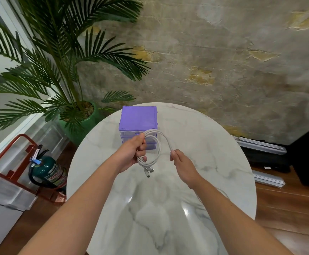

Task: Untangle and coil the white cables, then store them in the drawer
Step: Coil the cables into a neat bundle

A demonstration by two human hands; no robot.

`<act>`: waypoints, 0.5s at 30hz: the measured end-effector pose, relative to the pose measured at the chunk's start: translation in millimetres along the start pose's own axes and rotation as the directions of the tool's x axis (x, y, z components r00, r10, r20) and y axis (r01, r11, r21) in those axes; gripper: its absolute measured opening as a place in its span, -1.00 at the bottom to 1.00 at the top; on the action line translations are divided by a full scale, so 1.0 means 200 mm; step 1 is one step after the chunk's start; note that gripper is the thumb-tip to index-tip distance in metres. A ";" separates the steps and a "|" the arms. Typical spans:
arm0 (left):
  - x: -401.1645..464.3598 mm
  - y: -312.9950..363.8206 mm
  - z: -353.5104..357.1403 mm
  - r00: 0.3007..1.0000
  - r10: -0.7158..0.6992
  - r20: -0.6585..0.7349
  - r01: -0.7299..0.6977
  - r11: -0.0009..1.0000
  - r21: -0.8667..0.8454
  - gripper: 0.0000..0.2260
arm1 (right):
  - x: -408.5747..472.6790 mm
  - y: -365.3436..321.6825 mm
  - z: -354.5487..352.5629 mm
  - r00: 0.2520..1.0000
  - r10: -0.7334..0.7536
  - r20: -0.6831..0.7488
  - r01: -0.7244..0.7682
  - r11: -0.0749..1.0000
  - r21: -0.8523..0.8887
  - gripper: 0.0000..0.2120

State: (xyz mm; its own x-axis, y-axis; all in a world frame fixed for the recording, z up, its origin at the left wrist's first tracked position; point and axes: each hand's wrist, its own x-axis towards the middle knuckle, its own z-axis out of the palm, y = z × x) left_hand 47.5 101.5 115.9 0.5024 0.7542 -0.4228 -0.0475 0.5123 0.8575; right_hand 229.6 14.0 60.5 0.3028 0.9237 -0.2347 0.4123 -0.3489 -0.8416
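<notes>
My left hand (133, 153) is closed around a coil of white cables (157, 153), held above the round marble table (214, 162). Loops of cable stick out above and below the fist, and metal plug ends (149, 171) hang from the bottom of the coil. One strand arcs to the right into my right hand (182, 165), which pinches it between thumb and fingers. Just behind the hands stands a small purple drawer unit (139, 119) with clear drawer fronts; my left hand and the cables hide part of its front, and the drawers look closed.
A potted palm in a green pot (80, 124) stands left of the table. On the floor at the left sits a fire extinguisher (48, 170) in a red stand. Dark cases and metal rails (266, 150) lie on the floor at the right.
</notes>
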 end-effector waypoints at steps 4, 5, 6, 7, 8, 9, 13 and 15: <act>0.00 -0.02 0.04 1.000 -0.012 0.010 0.011 0.997 0.078 -0.75 | 0.02 -0.08 0.00 0.987 0.039 0.156 -0.063 0.986 0.153 -0.66; 0.00 -0.02 0.06 1.000 -0.017 0.007 0.016 0.995 0.099 -0.72 | 0.02 -0.10 0.00 0.973 0.059 0.222 -0.106 0.972 0.208 -0.67; 0.00 -0.02 0.06 1.000 -0.027 0.004 0.026 0.992 0.120 -0.69 | 0.02 -0.13 -0.01 0.956 0.082 0.282 -0.157 0.954 0.257 -0.68; 0.00 -0.02 0.07 0.999 -0.039 0.003 0.038 0.990 0.133 -0.68 | 0.01 -0.16 -0.02 0.938 0.100 0.332 -0.204 0.933 0.297 -0.70; 0.00 -0.02 0.08 0.998 -0.054 0.006 0.053 0.989 0.139 -0.69 | 0.01 -0.18 -0.02 0.921 0.108 0.373 -0.240 0.913 0.330 -0.70; 0.00 -0.02 0.09 0.997 -0.071 0.014 0.069 0.989 0.131 -0.71 | 0.01 -0.19 -0.03 0.908 0.104 0.406 -0.261 0.899 0.352 -0.69; -0.01 -0.01 0.11 0.994 -0.101 0.027 0.101 0.994 0.032 -0.75 | 0.00 -0.21 -0.05 0.846 0.096 0.525 -0.336 0.860 0.384 -0.55; 0.00 -0.01 0.11 0.995 -0.102 0.020 0.103 0.995 -0.016 -0.74 | 0.00 -0.20 -0.04 0.840 0.087 0.535 -0.331 0.864 0.379 -0.62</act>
State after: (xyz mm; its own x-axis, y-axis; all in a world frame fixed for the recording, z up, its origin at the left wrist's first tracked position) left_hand 66.4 90.2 120.6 0.5218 0.6894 -0.5024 -0.0092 0.5934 0.8048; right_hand 221.2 26.8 97.8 -0.1696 0.8301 -0.5311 -0.0694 -0.5477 -0.8338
